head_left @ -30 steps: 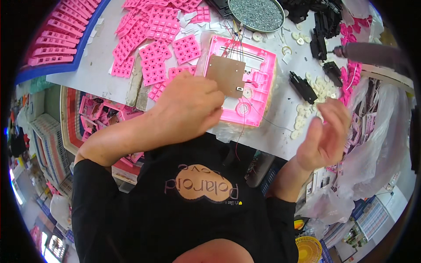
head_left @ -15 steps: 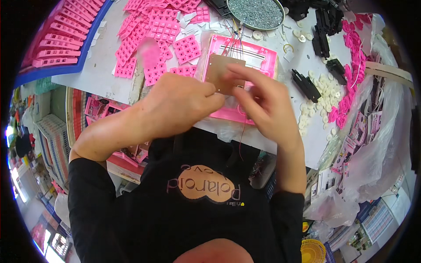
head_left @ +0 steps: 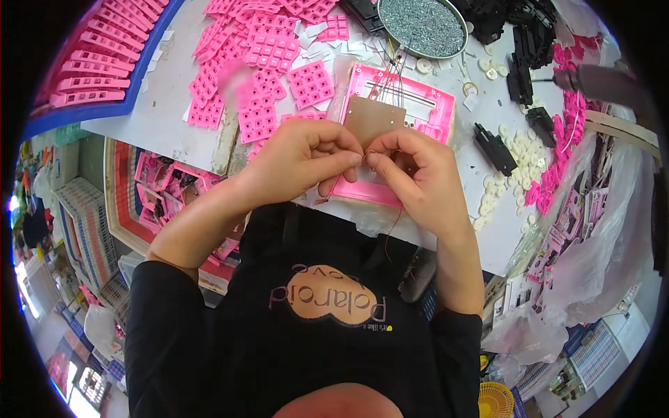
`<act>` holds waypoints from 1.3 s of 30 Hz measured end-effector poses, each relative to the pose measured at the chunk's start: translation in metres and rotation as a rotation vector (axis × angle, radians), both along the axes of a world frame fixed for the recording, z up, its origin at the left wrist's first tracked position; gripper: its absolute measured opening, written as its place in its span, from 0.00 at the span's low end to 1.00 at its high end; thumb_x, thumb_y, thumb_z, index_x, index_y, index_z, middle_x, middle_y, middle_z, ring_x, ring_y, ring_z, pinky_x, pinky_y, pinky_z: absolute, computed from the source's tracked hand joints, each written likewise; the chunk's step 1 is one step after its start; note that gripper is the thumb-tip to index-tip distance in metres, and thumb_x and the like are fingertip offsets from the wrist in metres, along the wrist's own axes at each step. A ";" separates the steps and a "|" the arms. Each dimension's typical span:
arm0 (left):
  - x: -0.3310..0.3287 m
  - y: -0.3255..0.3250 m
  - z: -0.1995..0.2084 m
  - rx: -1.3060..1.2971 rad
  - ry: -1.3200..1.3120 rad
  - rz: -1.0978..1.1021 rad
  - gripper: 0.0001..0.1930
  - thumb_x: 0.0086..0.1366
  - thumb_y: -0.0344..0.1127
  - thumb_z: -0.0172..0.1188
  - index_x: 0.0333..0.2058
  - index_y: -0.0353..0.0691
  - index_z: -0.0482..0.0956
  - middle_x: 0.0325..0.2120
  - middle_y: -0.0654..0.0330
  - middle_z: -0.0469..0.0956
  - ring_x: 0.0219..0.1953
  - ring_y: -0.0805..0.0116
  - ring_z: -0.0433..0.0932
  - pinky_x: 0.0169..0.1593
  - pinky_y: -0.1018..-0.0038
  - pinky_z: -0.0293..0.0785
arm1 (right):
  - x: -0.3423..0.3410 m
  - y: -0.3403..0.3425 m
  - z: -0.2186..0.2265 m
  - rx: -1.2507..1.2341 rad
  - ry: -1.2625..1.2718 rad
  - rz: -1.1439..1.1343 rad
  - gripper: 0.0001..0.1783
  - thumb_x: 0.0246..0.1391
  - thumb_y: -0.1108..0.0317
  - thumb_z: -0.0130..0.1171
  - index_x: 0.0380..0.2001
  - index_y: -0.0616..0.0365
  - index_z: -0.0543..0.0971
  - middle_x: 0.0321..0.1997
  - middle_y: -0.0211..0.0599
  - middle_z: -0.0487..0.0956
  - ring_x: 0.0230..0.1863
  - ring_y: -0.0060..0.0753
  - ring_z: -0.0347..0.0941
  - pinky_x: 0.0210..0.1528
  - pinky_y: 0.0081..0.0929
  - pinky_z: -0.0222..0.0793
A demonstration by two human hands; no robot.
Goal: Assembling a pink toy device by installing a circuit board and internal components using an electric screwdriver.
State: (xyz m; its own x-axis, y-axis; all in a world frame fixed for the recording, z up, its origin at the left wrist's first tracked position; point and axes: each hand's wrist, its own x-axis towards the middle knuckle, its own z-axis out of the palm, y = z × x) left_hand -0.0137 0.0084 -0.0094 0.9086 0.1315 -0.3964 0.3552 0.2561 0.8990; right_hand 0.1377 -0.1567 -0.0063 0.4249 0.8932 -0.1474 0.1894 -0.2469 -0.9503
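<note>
My left hand (head_left: pixel 312 157) and my right hand (head_left: pixel 419 171) meet fingertip to fingertip over the near part of a pink plastic housing (head_left: pixel 369 193). Both are closed in a pinch on thin wire (head_left: pixel 365 159); its ends are hidden by the fingers. Just beyond the fingertips, a brown circuit board (head_left: pixel 375 120) lies on the housing. Several thin coloured wires (head_left: pixel 390 73) run from its far edge toward the back. One loose reddish wire (head_left: pixel 394 226) hangs below my right hand over the table edge.
Pink keypad pieces (head_left: pixel 272 45) are heaped at back left beside a blue crate (head_left: pixel 125 104). A round tray of screws (head_left: pixel 425 28) stands behind the housing. On the right lie black plastic parts (head_left: pixel 495 150), white round pieces (head_left: pixel 523 164) and a dark power screwdriver (head_left: pixel 599 83).
My hands have come together, both pinching wire at the board's near edge. The table and its contents appear shifted slightly rightward, and the screwdriver has come into view at right.
</note>
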 end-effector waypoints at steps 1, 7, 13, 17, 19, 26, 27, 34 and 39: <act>0.000 0.001 0.000 0.001 -0.003 -0.008 0.06 0.71 0.28 0.57 0.42 0.31 0.79 0.28 0.60 0.82 0.22 0.81 0.76 0.25 0.83 0.69 | 0.000 0.000 0.001 -0.014 -0.014 0.000 0.05 0.55 0.73 0.63 0.34 0.64 0.81 0.28 0.37 0.80 0.21 0.24 0.72 0.26 0.25 0.68; -0.001 -0.004 0.004 0.380 -0.086 -0.048 0.06 0.68 0.28 0.62 0.41 0.32 0.81 0.25 0.63 0.81 0.22 0.81 0.76 0.25 0.80 0.71 | -0.004 0.003 0.005 -0.054 -0.016 -0.005 0.07 0.56 0.70 0.63 0.34 0.63 0.81 0.26 0.39 0.81 0.23 0.29 0.75 0.28 0.27 0.70; 0.001 -0.017 -0.013 1.003 -0.374 -0.029 0.06 0.65 0.29 0.63 0.39 0.34 0.81 0.22 0.56 0.79 0.22 0.67 0.78 0.27 0.72 0.73 | -0.002 -0.002 0.002 -0.028 -0.018 0.000 0.06 0.57 0.71 0.62 0.35 0.63 0.82 0.28 0.40 0.82 0.23 0.30 0.76 0.28 0.28 0.70; 0.004 -0.012 0.000 0.588 -0.163 -0.048 0.06 0.65 0.28 0.60 0.38 0.33 0.81 0.20 0.55 0.78 0.21 0.68 0.78 0.26 0.72 0.71 | -0.003 -0.007 0.006 -0.018 -0.075 -0.022 0.06 0.57 0.72 0.62 0.36 0.64 0.82 0.28 0.40 0.83 0.23 0.28 0.76 0.27 0.26 0.69; 0.005 -0.003 0.012 0.251 -0.023 0.026 0.06 0.65 0.27 0.59 0.38 0.32 0.81 0.19 0.59 0.77 0.21 0.74 0.77 0.25 0.74 0.69 | -0.002 -0.008 0.008 -0.032 0.002 -0.055 0.06 0.58 0.73 0.62 0.36 0.64 0.82 0.28 0.38 0.83 0.22 0.24 0.75 0.26 0.24 0.69; 0.004 -0.001 0.011 0.461 -0.123 -0.069 0.05 0.67 0.27 0.61 0.40 0.33 0.80 0.18 0.72 0.72 0.22 0.87 0.68 0.26 0.84 0.62 | 0.005 -0.006 0.006 -0.044 0.062 -0.050 0.07 0.59 0.72 0.61 0.35 0.66 0.82 0.27 0.34 0.83 0.22 0.15 0.71 0.24 0.19 0.65; 0.004 -0.002 0.012 0.446 -0.108 -0.063 0.05 0.67 0.27 0.61 0.40 0.33 0.80 0.18 0.72 0.72 0.22 0.87 0.68 0.26 0.84 0.62 | 0.005 -0.006 0.006 -0.040 0.060 -0.051 0.07 0.59 0.72 0.61 0.35 0.66 0.82 0.27 0.34 0.83 0.22 0.15 0.72 0.24 0.19 0.65; 0.004 -0.006 0.012 0.395 -0.069 -0.046 0.05 0.67 0.26 0.62 0.39 0.32 0.80 0.20 0.71 0.73 0.23 0.87 0.69 0.27 0.83 0.64 | 0.003 -0.005 0.006 -0.038 0.066 -0.055 0.06 0.58 0.72 0.62 0.35 0.65 0.82 0.27 0.35 0.83 0.22 0.17 0.73 0.25 0.20 0.67; 0.006 -0.004 0.005 0.340 -0.074 -0.035 0.04 0.67 0.27 0.62 0.39 0.32 0.80 0.20 0.71 0.73 0.23 0.86 0.70 0.27 0.83 0.65 | 0.003 -0.005 0.006 -0.039 0.056 -0.052 0.06 0.58 0.71 0.62 0.35 0.65 0.82 0.27 0.35 0.83 0.21 0.19 0.72 0.25 0.21 0.66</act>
State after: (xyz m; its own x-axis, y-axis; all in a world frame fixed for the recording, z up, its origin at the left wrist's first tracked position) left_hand -0.0074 0.0042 -0.0042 0.9396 0.2126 -0.2683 0.2892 -0.0734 0.9545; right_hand 0.1409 -0.1621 -0.0005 0.4610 0.8631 -0.2063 0.1223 -0.2920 -0.9486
